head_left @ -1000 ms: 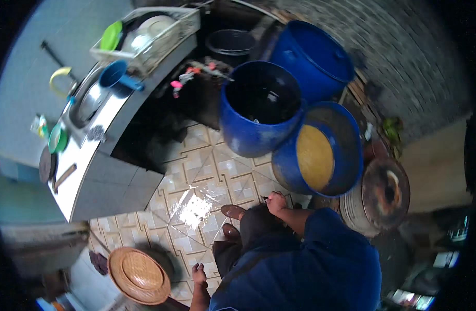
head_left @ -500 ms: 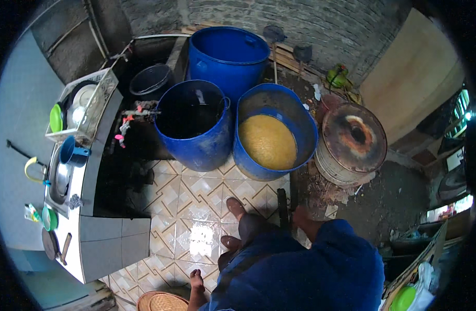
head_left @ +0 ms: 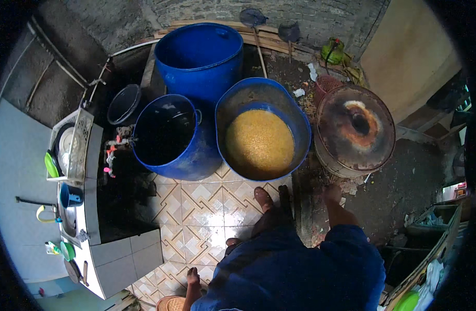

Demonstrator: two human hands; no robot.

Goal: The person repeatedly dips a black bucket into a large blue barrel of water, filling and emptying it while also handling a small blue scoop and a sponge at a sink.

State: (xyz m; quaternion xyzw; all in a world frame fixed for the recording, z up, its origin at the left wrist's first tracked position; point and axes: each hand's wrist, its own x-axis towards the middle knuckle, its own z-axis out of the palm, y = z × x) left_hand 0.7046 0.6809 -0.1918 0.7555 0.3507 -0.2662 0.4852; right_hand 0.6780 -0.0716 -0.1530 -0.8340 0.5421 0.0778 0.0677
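Nearest the camera, the person's blue-clad body fills the lower edge, and both arms reach forward and down. The left hand (head_left: 262, 198) sits low over the patterned tile floor (head_left: 196, 223), just short of the blue tub of yellow grainy mash (head_left: 259, 142). It looks rounded and closed, but whether it grips anything cannot be told. The right hand (head_left: 331, 194) has moved out to the right since a second ago. It is now over the dirt at the foot of the rusty-lidded drum (head_left: 356, 127), close to its base. Its fingers are too blurred to tell whether they are spread or holding something. A dark strip (head_left: 284, 196) lies between the two hands.

The view has swung as well. The tub and drum, which sat at the right edge, are now straight ahead, so the person appears to have turned to face them. The woven tray (head_left: 168, 303) has slid almost out of the bottom edge. Left of the tub stands a blue barrel of dark water (head_left: 165, 132), with a black bucket (head_left: 124, 103) beside it and a counter with a dish rack (head_left: 72, 145) further left. A large blue drum (head_left: 201, 52) stands behind, against the wall.
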